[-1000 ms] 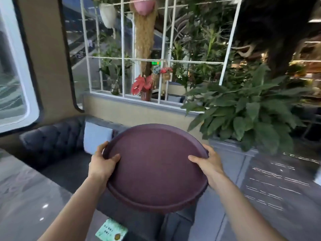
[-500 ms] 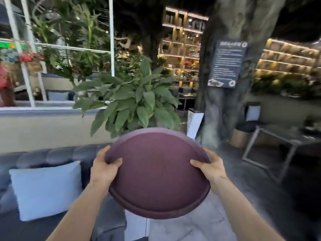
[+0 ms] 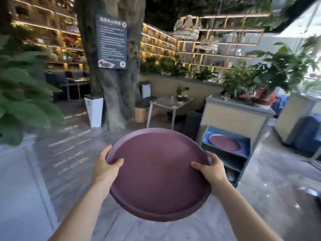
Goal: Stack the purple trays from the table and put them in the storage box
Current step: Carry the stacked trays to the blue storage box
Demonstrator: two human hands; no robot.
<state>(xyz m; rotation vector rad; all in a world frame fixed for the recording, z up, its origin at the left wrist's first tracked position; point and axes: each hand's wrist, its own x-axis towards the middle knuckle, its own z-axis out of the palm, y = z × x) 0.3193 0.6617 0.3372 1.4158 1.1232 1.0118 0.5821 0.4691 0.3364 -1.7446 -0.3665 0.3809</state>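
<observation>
You had swung round to your right within the last second: a moment earlier the sofa, its pale cushion and the white window grille were ahead of you, and by this moment they had dropped out of sight, replaced by the tree trunk [image 3: 112, 75] and, to your right, a low shelf unit [image 3: 243, 119] topped with potted plants. That turn mattered, because the unit's upper compartment held a blue storage box [image 3: 245, 141] with another purple tray [image 3: 225, 143] already lying flat in it, so you seemed to have been facing your drop-off point at last, though it was well apart from you across bare floor. Your grip had not altered through the turn. Your left hand [image 3: 104, 168] was clamped on the left rim of the purple tray stack [image 3: 156, 173], thumb over the top face and fingers hidden beneath; your right hand [image 3: 212, 171] was clamped on the right rim the same way. The stack hung in the air in front of you, roughly level and tilted a little toward you; only a second rim edge along the near side hinted at more than one tray, and I could not count them. As for writing, the dark signboard [image 3: 112, 41] fixed to the trunk carried many lines of pale text and round emblems, but it was too blurred to read, as was the small mark on the white planter [image 3: 94, 110] beside the trunk.
</observation>
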